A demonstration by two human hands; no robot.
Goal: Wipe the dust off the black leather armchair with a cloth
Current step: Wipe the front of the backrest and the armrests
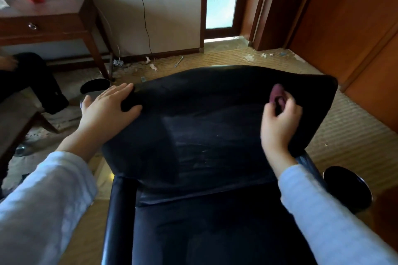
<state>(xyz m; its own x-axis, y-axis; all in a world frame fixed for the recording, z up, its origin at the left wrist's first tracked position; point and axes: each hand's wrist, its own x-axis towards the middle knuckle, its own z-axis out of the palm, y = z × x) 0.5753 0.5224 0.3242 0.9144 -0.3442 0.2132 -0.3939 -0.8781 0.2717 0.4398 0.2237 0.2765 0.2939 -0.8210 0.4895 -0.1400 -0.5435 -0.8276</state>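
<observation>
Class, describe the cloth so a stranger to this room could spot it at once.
Find the black leather armchair in mid-view. Near its backrest's upper right corner, the right hand pinches a small bunched cloth. It is the only purplish thing against the black leather.

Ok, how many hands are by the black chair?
2. The left hand rests on the top left corner of the armchair. The right hand holds a purple cloth near the top right corner.
</observation>
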